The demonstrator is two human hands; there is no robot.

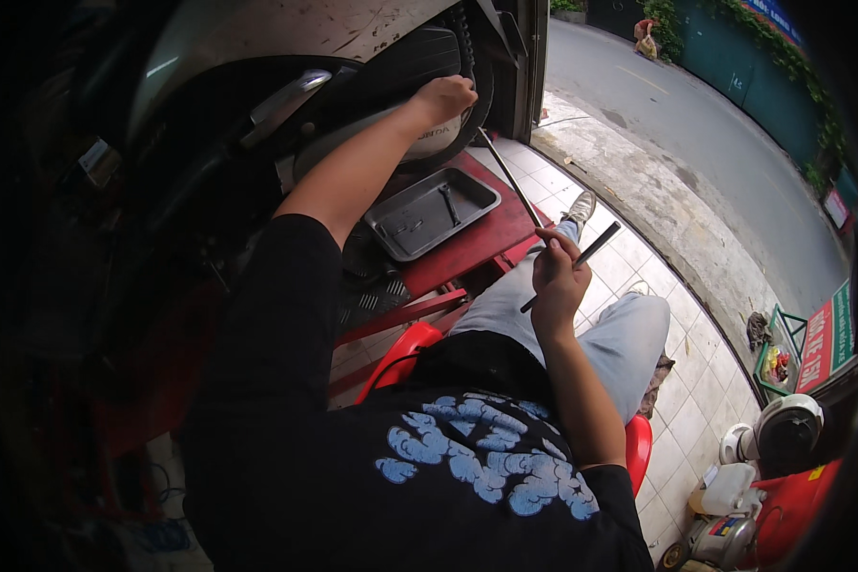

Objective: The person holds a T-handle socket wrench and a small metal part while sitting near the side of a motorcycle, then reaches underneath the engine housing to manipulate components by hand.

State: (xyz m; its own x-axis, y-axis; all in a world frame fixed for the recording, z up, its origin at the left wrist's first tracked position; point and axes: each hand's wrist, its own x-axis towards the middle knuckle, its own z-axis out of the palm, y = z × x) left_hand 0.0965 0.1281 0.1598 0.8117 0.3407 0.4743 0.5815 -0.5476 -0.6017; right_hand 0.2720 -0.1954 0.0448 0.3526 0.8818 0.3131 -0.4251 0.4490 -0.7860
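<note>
My left hand (443, 101) reaches up to the rear of a scooter, its fingers curled beside the engine cover (433, 143). Whatever those fingers hold, if anything, is hidden. In my right hand (561, 278) is a T-handle wrench (513, 177), gripped at its black crossbar. Its long thin shaft slants up and left, with the tip near the lower edge of the engine cover, below my left hand. A metal tray (388, 247) rests on the red lift table (431, 276) beneath the scooter. A small dark tool (449, 203) and several small metal pieces lie in it.
I sit on a red plastic chair (638, 456), legs stretched over white floor tiles. At the lower right stand a white helmet (793, 424), a plastic jug (727, 490) and a metal tank (722, 541). A sign (827, 336) stands by the doorway; outside, a person (646, 38) is on the street.
</note>
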